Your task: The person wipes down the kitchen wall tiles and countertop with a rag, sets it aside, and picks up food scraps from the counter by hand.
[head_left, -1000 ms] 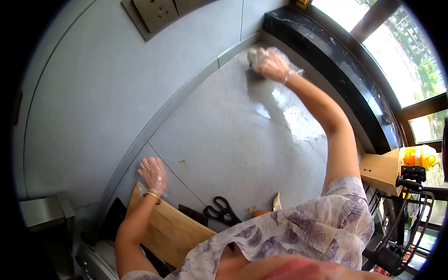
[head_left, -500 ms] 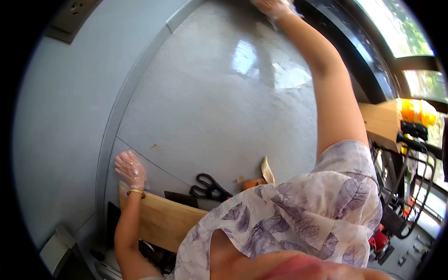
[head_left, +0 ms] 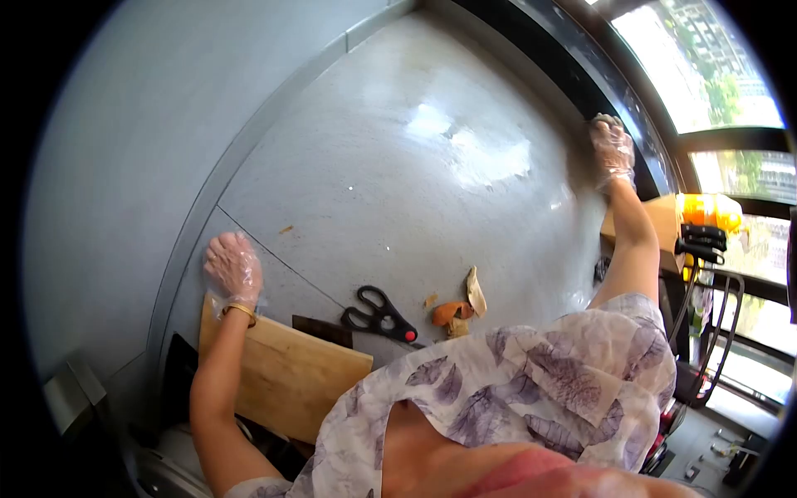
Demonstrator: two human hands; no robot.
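My left hand (head_left: 234, 267), in a clear plastic glove with a bracelet at the wrist, rests on the grey counter (head_left: 349, 224) just beyond the cutting board (head_left: 290, 369). Its fingers look laid on the surface, with nothing visible in them. Far to the right, my gloved right hand (head_left: 614, 153) presses a crumpled grey cloth (head_left: 609, 120) against the counter's dark raised edge. Black-handled scissors (head_left: 378, 314) lie near the board, their blades partly hidden by my clothing. Beside them are brown and pale peel-like scraps (head_left: 452, 313).
A dark flat blade-like piece (head_left: 322, 329) lies along the board's far edge. At right stand a wooden block (head_left: 660, 217), black handles (head_left: 701, 242), an orange-yellow container (head_left: 710, 212) and a wire rack (head_left: 722, 332). A grey wall (head_left: 141, 166) borders the left, windows the right.
My right arm has swung from the far end of the counter to the right and nearer, along the dark edge. My left hand stays in about the same place. The view has shifted slightly.
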